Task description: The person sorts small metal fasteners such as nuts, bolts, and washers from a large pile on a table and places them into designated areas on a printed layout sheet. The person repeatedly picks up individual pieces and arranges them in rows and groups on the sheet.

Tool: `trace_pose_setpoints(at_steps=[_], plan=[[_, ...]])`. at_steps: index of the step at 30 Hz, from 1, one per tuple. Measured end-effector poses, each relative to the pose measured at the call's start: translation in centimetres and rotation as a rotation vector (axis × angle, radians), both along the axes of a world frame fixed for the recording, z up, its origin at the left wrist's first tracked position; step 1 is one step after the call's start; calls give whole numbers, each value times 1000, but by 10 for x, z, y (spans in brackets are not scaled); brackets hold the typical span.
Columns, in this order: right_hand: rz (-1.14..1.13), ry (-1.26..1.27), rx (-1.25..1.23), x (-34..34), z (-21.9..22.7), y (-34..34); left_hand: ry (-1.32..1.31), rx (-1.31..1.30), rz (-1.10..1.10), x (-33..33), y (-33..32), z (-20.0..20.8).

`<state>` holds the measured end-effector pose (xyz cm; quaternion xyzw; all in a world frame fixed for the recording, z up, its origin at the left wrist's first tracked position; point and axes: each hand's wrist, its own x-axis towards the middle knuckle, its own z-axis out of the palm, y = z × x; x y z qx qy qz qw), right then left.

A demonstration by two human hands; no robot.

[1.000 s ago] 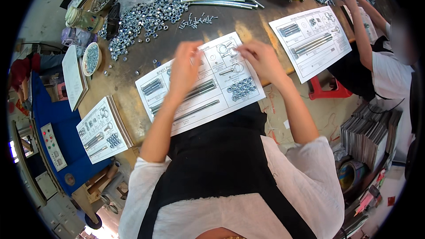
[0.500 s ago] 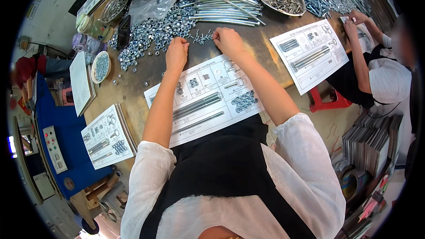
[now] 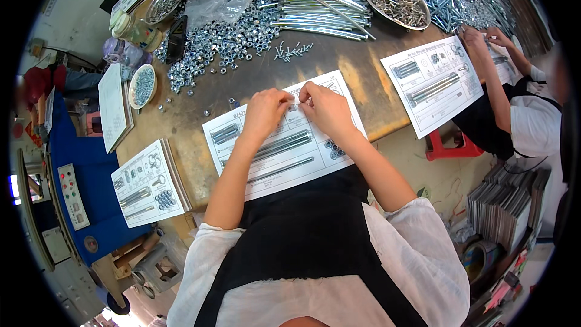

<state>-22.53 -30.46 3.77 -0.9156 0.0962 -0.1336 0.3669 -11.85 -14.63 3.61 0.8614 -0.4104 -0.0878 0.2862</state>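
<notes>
Both of my hands are over a printed card (image 3: 279,184) with pictures of bolts, nuts and rings, lying before me. My left hand (image 3: 264,112) is closed in a pinch above its upper middle. Just to the right, my right hand (image 3: 328,110) pinches too, fingertips close to the left ones. Whatever the fingertips hold is too small and covered to make out. Beyond the hands lies a small group of loose screws (image 3: 292,52). Left of those spreads a heap of hex nuts (image 3: 209,54).
Long bolts (image 3: 324,15) lie stacked at the back, beside a metal bowl of brown-grey screws (image 3: 396,1). A white bowl of small parts (image 3: 143,86) stands left. Card stacks (image 3: 148,188) line the left edge. A co-worker's hands (image 3: 484,39) are at far right, near another card (image 3: 431,85).
Both hands have drawn back from the loose screws to the card and come closer together. The co-worker's hands have shifted slightly.
</notes>
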Motion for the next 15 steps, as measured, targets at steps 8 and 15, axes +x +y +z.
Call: trace_pose_setpoints(at_steps=[8, 15], plan=[[-13, -107, -112, 5, -24, 14, 4, -87, -30, -3, -1, -14], [-36, -69, -108, 12, -21, 15, 136, -145, 83, 0, 2, -8]])
